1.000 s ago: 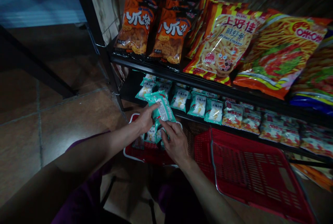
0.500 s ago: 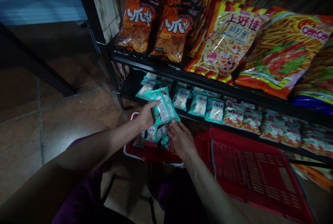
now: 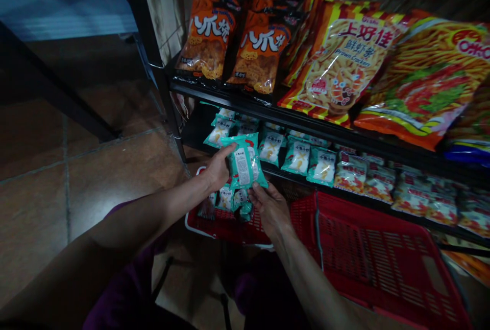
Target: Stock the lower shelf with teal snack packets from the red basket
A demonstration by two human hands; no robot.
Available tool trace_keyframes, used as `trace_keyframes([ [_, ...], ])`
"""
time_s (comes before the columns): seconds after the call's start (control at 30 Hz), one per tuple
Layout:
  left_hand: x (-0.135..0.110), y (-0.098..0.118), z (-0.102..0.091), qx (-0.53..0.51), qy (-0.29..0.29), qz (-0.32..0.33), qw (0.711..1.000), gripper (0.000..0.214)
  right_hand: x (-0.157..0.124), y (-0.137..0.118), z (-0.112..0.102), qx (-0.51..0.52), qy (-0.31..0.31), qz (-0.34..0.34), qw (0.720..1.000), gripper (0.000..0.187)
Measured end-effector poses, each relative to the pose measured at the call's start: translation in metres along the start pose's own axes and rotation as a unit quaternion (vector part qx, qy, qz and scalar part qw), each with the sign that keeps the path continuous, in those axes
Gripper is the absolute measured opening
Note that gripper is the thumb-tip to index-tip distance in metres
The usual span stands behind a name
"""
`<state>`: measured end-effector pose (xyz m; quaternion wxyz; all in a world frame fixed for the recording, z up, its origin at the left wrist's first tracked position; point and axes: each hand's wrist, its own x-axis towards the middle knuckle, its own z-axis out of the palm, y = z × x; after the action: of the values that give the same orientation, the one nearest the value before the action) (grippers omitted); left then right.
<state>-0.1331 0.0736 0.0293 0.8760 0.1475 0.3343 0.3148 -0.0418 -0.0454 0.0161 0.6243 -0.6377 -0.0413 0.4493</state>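
Between my two hands is a teal snack bag (image 3: 245, 162), its back with a printed white label turned up to me. My left hand (image 3: 219, 167) grips the bag's left edge, thumb on top. At the lower right corner, my right hand (image 3: 271, 208) pinches the bag with thumb and fingers. Directly below, several similar small snack packets (image 3: 225, 198) lie in the red shopping basket (image 3: 245, 233). Behind the held bag, more teal packets (image 3: 297, 156) line the lower shelf. Part of the basket is hidden by my right hand and forearm.
The black shelf rack (image 3: 229, 96) stands in front of me. Orange snack bags (image 3: 210, 39), prawn cracker bags (image 3: 340, 59) and a large yellow bag (image 3: 424, 85) fill its upper shelf. Red-and-white packets (image 3: 350, 171) sit lower right. A dark table leg (image 3: 57, 82) slants at the left.
The teal bag has turned from a slant to nearly upright, its label now facing me more squarely. Both hands still hold it. The whole view has shifted slightly.
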Motion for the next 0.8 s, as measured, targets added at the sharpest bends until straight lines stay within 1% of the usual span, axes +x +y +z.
trace_keyframes([
  [0.13, 0.0, 0.003, -0.001, 0.005, 0.021, -0.014, 1.0, 0.026, 0.0, 0.003, -0.001, -0.034, -0.003, 0.003, 0.999, 0.045],
  [0.3, 0.001, 0.006, -0.003, 0.001, 0.024, -0.034, 0.999, 0.024, 0.0, 0.006, -0.001, -0.058, -0.004, 0.004, 0.998, 0.046],
  [0.5, 0.002, 0.006, -0.002, 0.004, 0.019, -0.013, 1.0, 0.021, 0.002, 0.01, -0.003, -0.082, -0.004, -0.003, 0.997, 0.042],
  [0.6, 0.002, 0.006, -0.003, 0.004, 0.031, -0.014, 0.999, 0.021, 0.003, 0.012, -0.005, -0.101, -0.006, -0.019, 0.995, 0.041],
  [0.8, 0.002, 0.005, -0.003, 0.002, 0.05, -0.014, 0.999, 0.021, 0.001, 0.012, -0.002, -0.122, -0.01, -0.02, 0.992, 0.04],
])
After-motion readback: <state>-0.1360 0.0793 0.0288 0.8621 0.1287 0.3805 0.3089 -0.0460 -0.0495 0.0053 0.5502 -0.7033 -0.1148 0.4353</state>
